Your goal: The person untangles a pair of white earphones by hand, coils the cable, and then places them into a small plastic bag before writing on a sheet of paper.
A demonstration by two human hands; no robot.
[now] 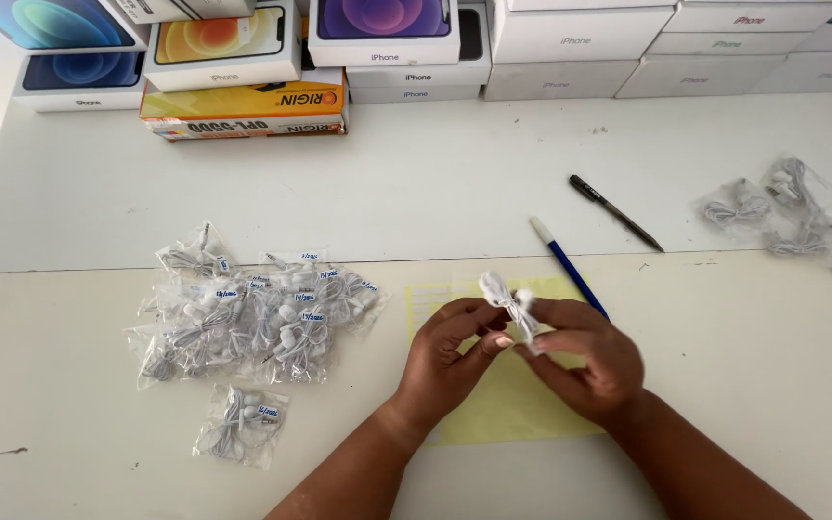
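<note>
A small clear bag of white earphones (508,304) is pinched between both hands above a yellow sheet (510,397) with rows of white labels. My left hand (448,358) grips its lower left side with thumb and fingers. My right hand (587,358) holds its right side, fingertips meeting the bag near the middle. A pile of several labelled earphone bags (257,316) lies to the left, with one bag (241,424) apart in front of it.
A blue pen (568,266) and a black pen (615,212) lie beyond the hands. More unlabelled earphone bags (790,214) sit at the right edge. Stacked phone boxes (385,39) and a yellow carton (245,108) line the back.
</note>
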